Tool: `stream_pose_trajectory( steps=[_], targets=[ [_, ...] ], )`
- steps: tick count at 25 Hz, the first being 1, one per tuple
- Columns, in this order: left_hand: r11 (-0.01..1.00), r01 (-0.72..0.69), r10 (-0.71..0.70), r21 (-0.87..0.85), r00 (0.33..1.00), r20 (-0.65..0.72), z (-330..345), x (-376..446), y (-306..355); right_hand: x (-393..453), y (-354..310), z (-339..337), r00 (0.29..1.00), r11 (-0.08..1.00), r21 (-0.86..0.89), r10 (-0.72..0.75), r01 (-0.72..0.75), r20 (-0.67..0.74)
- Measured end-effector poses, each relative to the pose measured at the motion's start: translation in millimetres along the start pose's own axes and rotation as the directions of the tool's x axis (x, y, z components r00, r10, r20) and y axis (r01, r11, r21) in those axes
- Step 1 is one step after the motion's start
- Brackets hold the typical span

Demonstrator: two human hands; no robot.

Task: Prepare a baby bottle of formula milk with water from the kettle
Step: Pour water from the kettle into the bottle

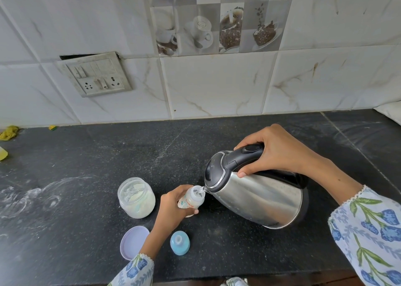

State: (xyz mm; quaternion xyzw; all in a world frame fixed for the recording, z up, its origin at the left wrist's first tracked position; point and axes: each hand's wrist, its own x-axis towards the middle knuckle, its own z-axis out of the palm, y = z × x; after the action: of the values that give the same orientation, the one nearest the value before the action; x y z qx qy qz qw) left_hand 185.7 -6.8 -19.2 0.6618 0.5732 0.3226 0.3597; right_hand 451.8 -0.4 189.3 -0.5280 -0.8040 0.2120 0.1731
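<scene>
My right hand [275, 153] grips the black handle of a steel kettle [258, 197], which is tilted to the left over the dark counter. Water runs from its spout into the open mouth of a small clear baby bottle [194, 198]. My left hand [171, 207] holds that bottle, leaning it towards the spout. Just left of the bottle stands an open glass jar of white formula powder [136, 198]. The bottle's blue teat cap [179, 242] lies on the counter in front of my left hand.
The jar's lilac lid [132, 241] lies upside down near the counter's front edge. White powder smears [30, 197] mark the counter at the left. A switch and socket plate [97, 75] hangs on the tiled wall. Yellow scraps [8, 133] lie at the far left.
</scene>
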Motion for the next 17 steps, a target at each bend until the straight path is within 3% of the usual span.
stream_pose_trajectory(
  steps=[17],
  targets=[
    [0.989, 0.048, -0.048, -0.142, 0.999, 0.005, 5, -1, -3, -2, 15, 5, 0.998, 0.995, 0.098, -0.024, 0.031, -0.065]
  ],
)
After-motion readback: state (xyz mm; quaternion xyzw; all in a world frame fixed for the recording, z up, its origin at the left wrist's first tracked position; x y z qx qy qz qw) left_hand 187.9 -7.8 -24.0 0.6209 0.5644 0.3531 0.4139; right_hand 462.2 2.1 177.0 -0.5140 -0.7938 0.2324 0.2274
